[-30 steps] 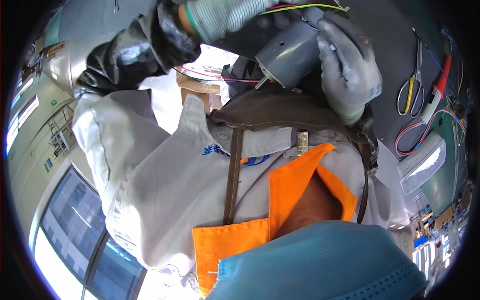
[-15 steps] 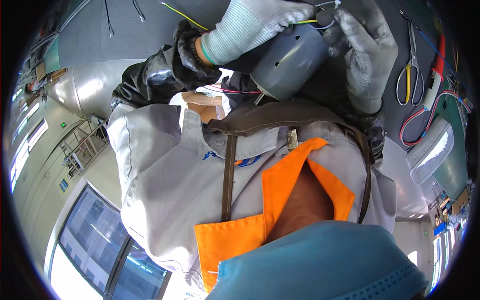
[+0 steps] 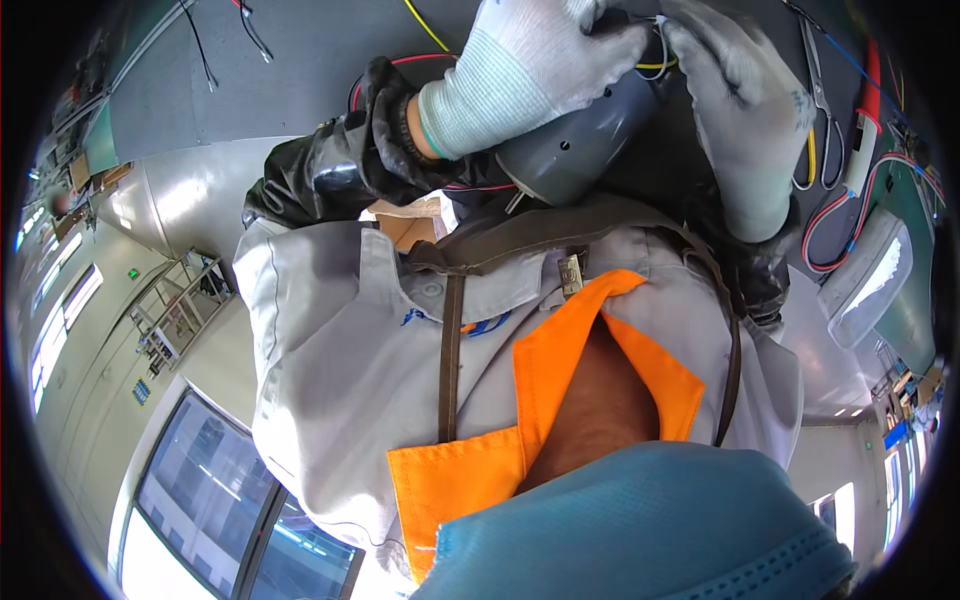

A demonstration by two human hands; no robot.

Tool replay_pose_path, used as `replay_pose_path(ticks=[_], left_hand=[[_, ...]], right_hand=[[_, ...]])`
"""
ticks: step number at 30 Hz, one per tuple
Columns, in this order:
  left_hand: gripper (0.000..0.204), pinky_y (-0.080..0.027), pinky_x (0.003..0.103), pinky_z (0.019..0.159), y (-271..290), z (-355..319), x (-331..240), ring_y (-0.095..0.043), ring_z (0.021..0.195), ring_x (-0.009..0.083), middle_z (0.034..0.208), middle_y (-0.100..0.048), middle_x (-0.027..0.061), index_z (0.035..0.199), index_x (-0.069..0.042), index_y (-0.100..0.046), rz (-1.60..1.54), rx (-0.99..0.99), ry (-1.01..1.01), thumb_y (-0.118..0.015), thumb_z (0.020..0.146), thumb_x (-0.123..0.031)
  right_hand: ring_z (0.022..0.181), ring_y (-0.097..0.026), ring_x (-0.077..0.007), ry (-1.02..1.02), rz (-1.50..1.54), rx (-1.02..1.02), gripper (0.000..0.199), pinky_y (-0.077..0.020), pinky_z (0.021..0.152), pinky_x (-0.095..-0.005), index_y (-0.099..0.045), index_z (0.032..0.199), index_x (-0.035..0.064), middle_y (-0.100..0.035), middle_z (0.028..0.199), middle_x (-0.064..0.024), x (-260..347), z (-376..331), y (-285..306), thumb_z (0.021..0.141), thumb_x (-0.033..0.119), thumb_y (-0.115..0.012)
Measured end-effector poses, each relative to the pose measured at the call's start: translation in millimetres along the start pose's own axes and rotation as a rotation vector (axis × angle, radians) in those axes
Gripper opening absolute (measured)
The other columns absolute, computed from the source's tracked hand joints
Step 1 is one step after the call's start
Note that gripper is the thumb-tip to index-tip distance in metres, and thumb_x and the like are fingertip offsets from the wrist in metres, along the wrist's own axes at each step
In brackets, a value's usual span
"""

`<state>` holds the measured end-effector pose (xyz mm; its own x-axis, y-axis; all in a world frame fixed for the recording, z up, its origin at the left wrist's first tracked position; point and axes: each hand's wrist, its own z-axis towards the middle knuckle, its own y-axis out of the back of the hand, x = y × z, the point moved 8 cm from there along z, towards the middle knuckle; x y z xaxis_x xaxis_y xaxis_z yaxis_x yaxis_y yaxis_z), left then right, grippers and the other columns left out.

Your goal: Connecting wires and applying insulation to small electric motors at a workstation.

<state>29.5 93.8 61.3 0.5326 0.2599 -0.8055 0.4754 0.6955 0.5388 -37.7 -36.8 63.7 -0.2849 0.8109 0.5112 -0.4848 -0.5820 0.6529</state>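
Observation:
A dark grey metal cylinder (image 3: 565, 150), like a motor housing with small round holes and a thin shaft at its near end, lies tilted close to my chest. Over its far end my left hand (image 3: 535, 75), in a pale knit glove, is closed, its fingertips at a yellow-green wire (image 3: 652, 66) crossing there. A thin white cable tie (image 3: 664, 48) loops round by that wire. My right hand (image 3: 745, 115), gloved too, pinches at the tie's upper end with thumb and forefinger. The fingers partly hide the wire and tie.
Scissors (image 3: 815, 75) with yellow-and-grey handles and a red-and-white handled tool (image 3: 866, 130) lie to the right. Beside them are a coil of red and blue wires (image 3: 830, 240) and a clear plastic tray (image 3: 870, 275). Loose black leads (image 3: 200, 50) lie at far left.
My left hand has moved right and slightly down, now covering more of the cylinder. The right hand has turned, its fingertips closing in at the cable tie.

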Motion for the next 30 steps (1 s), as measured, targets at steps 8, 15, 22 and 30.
replay_pose_path(ticks=[8,15,22,30], left_hand=[[0.037,-0.057,0.034,0.075,-8.3,-19.8,11.7,-0.073,0.083,0.0274,0.099,-0.072,0.0175,0.123,0.002,-0.063,-0.042,-0.144,0.030,-0.069,0.087,-0.003],[0.031,-0.057,0.035,0.063,-14.5,-33.0,-5.4,-0.069,0.072,0.0272,0.101,-0.073,0.0128,0.115,-0.002,-0.069,0.118,-0.144,-0.344,-0.071,0.084,-0.003],[0.026,-0.054,0.041,0.056,-26.7,-17.5,-19.1,-0.066,0.066,0.0293,0.080,-0.063,0.0093,0.112,-0.007,-0.068,0.568,0.181,-0.155,-0.068,0.087,-0.016],[0.017,-0.050,0.038,0.049,-42.2,-9.4,-18.3,-0.064,0.057,0.0293,0.071,-0.066,0.0049,0.090,-0.011,-0.066,0.517,0.133,-0.467,-0.074,0.087,-0.025]], right_hand=[[0.092,-0.068,-0.0143,-0.672,0.649,-0.029,0.023,-0.0538,0.083,-0.0254,-0.071,0.109,-0.0125,-0.073,0.103,-0.0135,-88.0,-42.9,3.4,0.098,0.004,-0.060],[0.072,-0.061,-0.0093,-0.575,0.456,-0.405,0.007,-0.0474,0.063,-0.0226,-0.070,0.091,-0.0056,-0.068,0.086,-0.0042,-96.2,-34.9,16.4,0.088,-0.007,-0.064],[0.065,-0.060,-0.0059,-0.867,0.747,-0.189,0.012,-0.0447,0.054,-0.0202,-0.070,0.098,0.0031,-0.070,0.087,-0.0033,-122.7,-44.8,-23.4,0.099,0.011,-0.061],[0.060,-0.059,-0.0097,-0.960,1.530,-0.082,0.028,-0.0437,0.051,-0.0230,-0.065,0.119,0.0042,-0.070,0.089,-0.0067,-75.4,-22.2,-41.7,0.107,0.027,-0.054]])
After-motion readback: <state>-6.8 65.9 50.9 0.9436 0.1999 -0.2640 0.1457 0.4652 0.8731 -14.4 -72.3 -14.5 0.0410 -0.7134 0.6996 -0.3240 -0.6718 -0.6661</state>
